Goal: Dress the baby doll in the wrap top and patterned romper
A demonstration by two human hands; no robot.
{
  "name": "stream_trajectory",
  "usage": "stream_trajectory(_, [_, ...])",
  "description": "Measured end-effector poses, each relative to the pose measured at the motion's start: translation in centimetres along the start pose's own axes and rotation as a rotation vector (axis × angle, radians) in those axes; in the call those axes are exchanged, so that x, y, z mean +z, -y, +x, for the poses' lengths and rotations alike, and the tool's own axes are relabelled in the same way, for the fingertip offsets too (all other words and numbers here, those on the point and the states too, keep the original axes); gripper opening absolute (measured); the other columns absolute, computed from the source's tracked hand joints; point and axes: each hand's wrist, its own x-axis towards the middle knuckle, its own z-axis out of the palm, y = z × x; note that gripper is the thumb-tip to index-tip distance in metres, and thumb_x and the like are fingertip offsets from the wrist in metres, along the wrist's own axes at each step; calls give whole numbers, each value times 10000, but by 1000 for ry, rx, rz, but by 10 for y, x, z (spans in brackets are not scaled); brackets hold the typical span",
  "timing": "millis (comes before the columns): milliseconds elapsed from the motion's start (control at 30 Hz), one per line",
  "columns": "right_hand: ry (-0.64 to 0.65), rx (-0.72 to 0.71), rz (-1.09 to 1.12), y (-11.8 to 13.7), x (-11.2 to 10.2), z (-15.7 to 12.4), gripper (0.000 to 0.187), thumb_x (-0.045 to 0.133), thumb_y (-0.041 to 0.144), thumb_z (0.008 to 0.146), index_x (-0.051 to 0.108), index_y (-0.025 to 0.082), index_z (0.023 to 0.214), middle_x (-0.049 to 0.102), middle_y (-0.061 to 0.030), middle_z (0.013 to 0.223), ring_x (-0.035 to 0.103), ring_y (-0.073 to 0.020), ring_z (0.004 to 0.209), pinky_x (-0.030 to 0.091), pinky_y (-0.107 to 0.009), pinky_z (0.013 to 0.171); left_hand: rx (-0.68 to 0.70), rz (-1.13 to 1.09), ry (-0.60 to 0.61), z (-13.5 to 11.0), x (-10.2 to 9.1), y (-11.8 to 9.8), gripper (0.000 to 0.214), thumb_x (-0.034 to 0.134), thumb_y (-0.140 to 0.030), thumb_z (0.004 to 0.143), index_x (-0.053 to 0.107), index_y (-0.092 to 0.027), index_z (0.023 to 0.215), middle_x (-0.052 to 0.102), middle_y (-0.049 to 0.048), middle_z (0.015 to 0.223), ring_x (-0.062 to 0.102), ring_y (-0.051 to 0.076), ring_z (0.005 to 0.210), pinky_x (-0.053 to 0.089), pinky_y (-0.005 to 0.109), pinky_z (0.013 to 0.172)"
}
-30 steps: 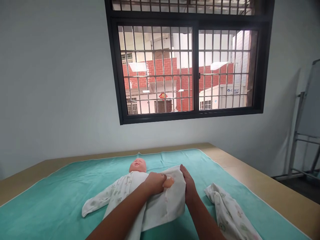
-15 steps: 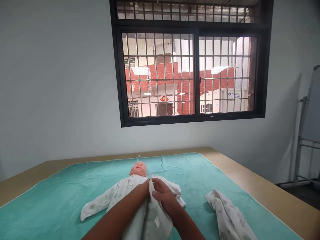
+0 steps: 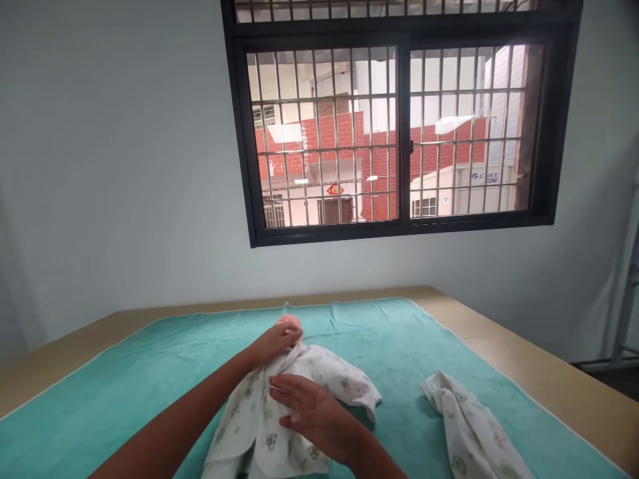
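A baby doll point(image 3: 288, 320) lies on its back, its face largely covered by my left hand point(image 3: 274, 342). That hand's fingers are bent together at the collar of the white printed baby top point(image 3: 272, 440) on the doll, closed on the cloth there. My right hand point(image 3: 315, 411) rests on the front of the top, fingers stretched out and holding nothing. The two front panels lie over the doll's body, with a gap between them lower down. One sleeve point(image 3: 349, 379) reaches out to the right; the other is hidden by my left arm.
A green cloth point(image 3: 150, 379) covers much of the wooden table point(image 3: 499, 332). Folded white printed baby clothing point(image 3: 472, 426) lies on the cloth at the right. Behind the table are a wall and a barred window point(image 3: 399, 133).
The front panel that both hands held raised now lies over the doll's chest. My right hand has let go and flattened on it; my left hand has moved up to the collar.
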Motion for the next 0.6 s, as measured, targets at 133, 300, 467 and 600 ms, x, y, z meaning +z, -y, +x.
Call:
stream_trajectory(133, [-7,6,37,3,-1,-2,530,823,181,647,669,255,1149,487,-86,1447,401,-271,1364,385,-387,1030,-29,100,-46,0,4,3,314,594,-274,780,624,-223,1089,691,-15,867,632,156,784,447,247,676])
stream_trajectory(300, [-39,-28,90,1,-3,-1,469,788,179,680,664,179,1132,579,-131,1339,535,-253,1240,420,-354,985,-108,260,-205,-6,4,9,230,409,-243,878,613,-234,984,673,6,874,592,166,751,391,273,658])
stream_trajectory(467, [-364,-99,47,-11,-26,11,343,759,287,667,662,155,968,694,-62,912,640,-146,720,455,-252,610,-137,397,-294,-25,0,20,218,372,-225,899,590,-216,888,643,41,892,573,212,835,372,307,682])
stream_trajectory(600, [-693,-247,-483,-16,-53,17,157,614,299,746,611,184,853,655,-40,822,612,-180,735,478,-302,643,-140,428,-322,-50,-2,38,249,353,-219,921,582,-231,1016,636,40,1028,573,207,959,402,306,740])
